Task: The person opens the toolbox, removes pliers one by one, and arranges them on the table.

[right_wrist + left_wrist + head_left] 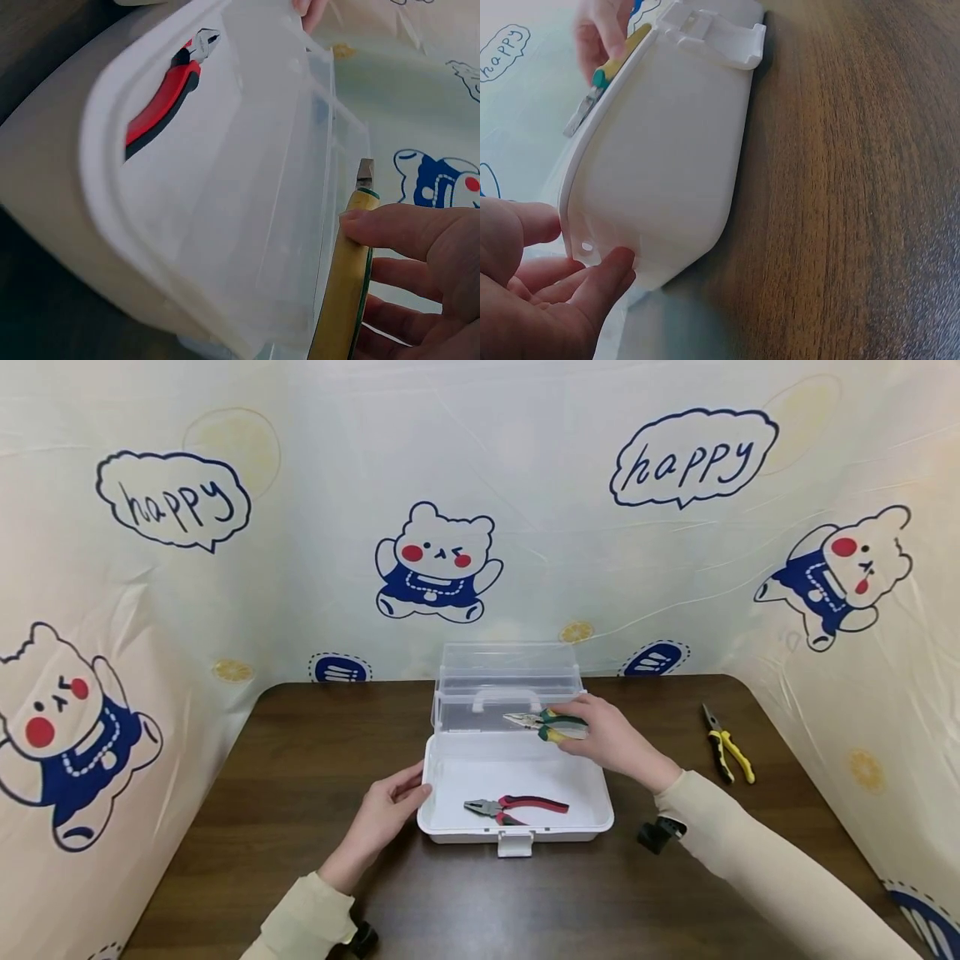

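Note:
A white toolbox [517, 768] with a raised clear lid [465, 714] stands on the table. My left hand [390, 810] pinches its left wall, thumb at the rim and fingers against the outside, as the left wrist view shows. Over the back part of the box my right hand [618, 739] holds green-and-yellow pliers [551, 720], their jaws pointing left; the thumb presses a yellow handle [345, 285] in the right wrist view. Red-and-black pliers [517, 806] lie inside the box near its front wall, also visible as red pliers [161, 109] from the right wrist.
Yellow-and-black long-nose pliers [723, 747] lie on the dark wooden table [315, 735], to the right of the box. A white latch [515, 843] hangs at the box front. Printed curtains [555, 552] stand round the back and sides.

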